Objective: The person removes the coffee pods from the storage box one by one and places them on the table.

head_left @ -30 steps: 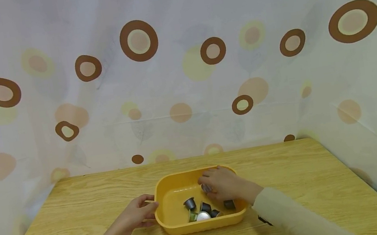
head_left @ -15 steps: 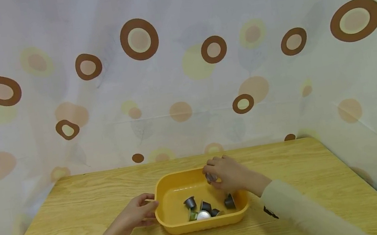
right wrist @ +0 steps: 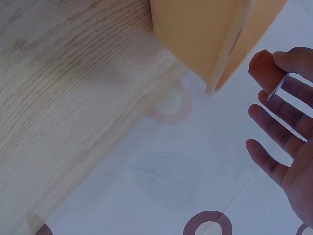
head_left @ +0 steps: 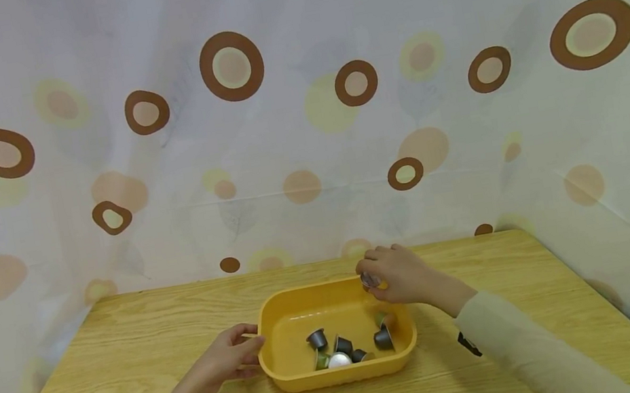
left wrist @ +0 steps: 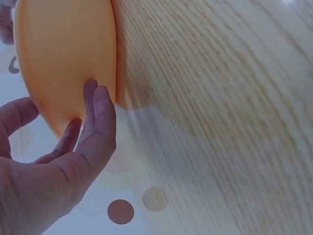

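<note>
- Right hand [head_left: 404,275]: shifted up and rightward over the past second, from inside the tray to its far right corner.
- A green-brown capsule [head_left: 385,320], earlier covered by that hand, now shows by the right wall; left hand [head_left: 231,355] and tray look unmoved.
- Tray [head_left: 343,377]: yellow, smooth, plastic-looking; rounded corners. Counter [head_left: 173,315]: pale wood grain. Cloth [head_left: 293,138] behind: whitish, ringed spots.
- Held capsule [right wrist: 267,69]: tapered cup, brownish-orange in wrist view, pale flat flange; pinched by right thumb and finger, other fingers spread, apart from the tray.
- Left hand: thumb at rim, fingertips on outer wall, lightly pinching it.
- Loose capsules, dark, green, one silver-lidded [head_left: 339,360], lie in the tray between the hands, mostly near side, touching neither.
</note>
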`<action>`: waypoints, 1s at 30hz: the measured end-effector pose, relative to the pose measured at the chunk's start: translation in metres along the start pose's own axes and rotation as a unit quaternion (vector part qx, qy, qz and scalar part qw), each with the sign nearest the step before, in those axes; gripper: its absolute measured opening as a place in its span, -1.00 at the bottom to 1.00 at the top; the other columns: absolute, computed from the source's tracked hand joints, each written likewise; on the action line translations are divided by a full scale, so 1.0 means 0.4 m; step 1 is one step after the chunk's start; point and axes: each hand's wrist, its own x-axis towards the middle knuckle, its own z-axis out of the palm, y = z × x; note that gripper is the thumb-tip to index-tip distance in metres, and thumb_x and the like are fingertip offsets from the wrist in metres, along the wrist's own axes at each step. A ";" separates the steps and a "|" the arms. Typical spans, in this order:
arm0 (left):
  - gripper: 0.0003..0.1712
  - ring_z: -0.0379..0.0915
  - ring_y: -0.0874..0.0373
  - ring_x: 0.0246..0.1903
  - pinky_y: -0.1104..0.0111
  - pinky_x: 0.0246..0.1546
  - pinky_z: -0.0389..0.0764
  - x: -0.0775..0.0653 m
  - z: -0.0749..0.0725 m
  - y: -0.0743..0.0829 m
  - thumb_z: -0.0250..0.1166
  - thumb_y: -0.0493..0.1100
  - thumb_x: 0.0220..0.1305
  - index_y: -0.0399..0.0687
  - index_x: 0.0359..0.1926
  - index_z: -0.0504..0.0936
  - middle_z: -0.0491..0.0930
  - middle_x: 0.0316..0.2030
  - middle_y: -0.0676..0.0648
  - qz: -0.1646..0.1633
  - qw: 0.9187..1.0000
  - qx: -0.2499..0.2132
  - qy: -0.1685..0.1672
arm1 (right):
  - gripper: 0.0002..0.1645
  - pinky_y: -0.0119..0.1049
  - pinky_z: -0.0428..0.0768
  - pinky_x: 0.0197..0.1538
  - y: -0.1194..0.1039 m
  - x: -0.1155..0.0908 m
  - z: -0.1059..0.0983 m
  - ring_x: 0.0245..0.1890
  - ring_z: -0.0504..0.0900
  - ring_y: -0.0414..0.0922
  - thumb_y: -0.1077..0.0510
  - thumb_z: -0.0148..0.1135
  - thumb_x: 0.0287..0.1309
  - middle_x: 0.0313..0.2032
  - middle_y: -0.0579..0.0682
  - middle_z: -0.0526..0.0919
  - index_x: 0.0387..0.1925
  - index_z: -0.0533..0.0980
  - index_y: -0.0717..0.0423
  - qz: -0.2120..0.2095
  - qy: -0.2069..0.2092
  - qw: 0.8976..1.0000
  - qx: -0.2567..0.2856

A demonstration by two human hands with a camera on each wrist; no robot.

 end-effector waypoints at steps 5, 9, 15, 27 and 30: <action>-0.37 0.57 0.12 -0.27 0.19 -0.19 0.62 0.001 -0.001 0.000 0.04 -0.01 0.34 -0.36 0.25 0.16 0.48 -0.01 -0.29 0.000 1.000 -0.004 -0.005 | -0.68 -0.18 0.48 -0.34 0.029 -0.026 -0.009 -0.32 0.53 -0.13 0.04 0.35 -0.07 -0.31 -0.12 0.57 -0.21 0.52 -0.04 0.017 0.009 1.000 -0.002; -0.37 0.57 0.11 -0.26 0.18 -0.18 0.61 0.001 -0.002 0.001 0.04 -0.02 0.34 -0.37 0.25 0.15 0.47 0.00 -0.30 0.000 1.000 -0.009 -0.009 | -0.70 -0.20 0.46 -0.36 0.053 -0.048 -0.011 -0.34 0.52 -0.14 0.06 0.35 -0.06 -0.33 -0.12 0.56 -0.23 0.52 -0.03 0.035 0.008 0.999 -0.004; -0.35 0.57 0.11 -0.26 0.17 -0.18 0.61 0.003 -0.005 0.000 0.05 -0.02 0.34 -0.37 0.26 0.14 0.45 0.02 -0.32 0.002 1.000 -0.015 -0.014 | -0.73 -0.19 0.45 -0.40 0.086 -0.086 -0.010 -0.37 0.50 -0.14 0.11 0.35 -0.07 -0.36 -0.10 0.55 -0.26 0.53 0.00 0.052 0.011 0.999 0.002; -0.33 0.58 0.06 -0.20 0.18 -0.17 0.62 0.012 -0.012 -0.008 0.10 -0.02 0.30 -0.32 0.27 0.13 0.40 0.07 -0.35 0.011 1.000 -0.019 -0.019 | -0.74 -0.32 0.37 -0.49 0.127 -0.154 0.033 -0.44 0.47 -0.20 0.11 0.35 -0.07 -0.39 -0.12 0.54 -0.27 0.53 0.00 0.077 -0.017 0.997 0.009; -0.34 0.58 0.05 -0.19 0.18 -0.18 0.62 0.013 -0.013 -0.009 0.11 -0.04 0.30 -0.30 0.27 0.14 0.41 0.07 -0.35 0.012 1.000 -0.021 -0.017 | -0.74 -0.30 0.36 -0.49 0.130 -0.165 0.046 -0.45 0.46 -0.20 0.11 0.35 -0.06 -0.40 -0.13 0.54 -0.26 0.53 0.00 0.086 -0.032 0.996 0.011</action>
